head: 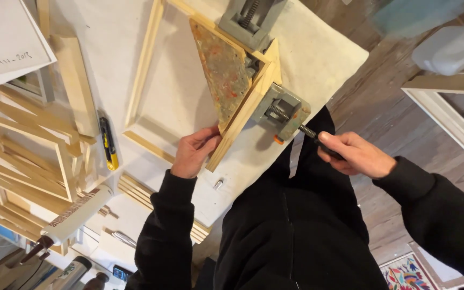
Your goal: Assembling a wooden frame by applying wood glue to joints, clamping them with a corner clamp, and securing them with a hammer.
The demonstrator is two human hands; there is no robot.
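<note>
Two hands grasp: left hand (194,151) pinches the wooden frame bar (241,121); at three o'clock, right hand (354,154) clenches the corner clamp (283,111) handle.

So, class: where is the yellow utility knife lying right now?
In the head view, the yellow utility knife lies on the white table, left of the left hand, beside the wooden frame.

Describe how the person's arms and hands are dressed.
Both arms wear long black sleeves of a soft, hoodie-like top, cuffs ending at the wrists. The left hand and right hand are bare: no gloves, and no rings or watch that show.
</note>
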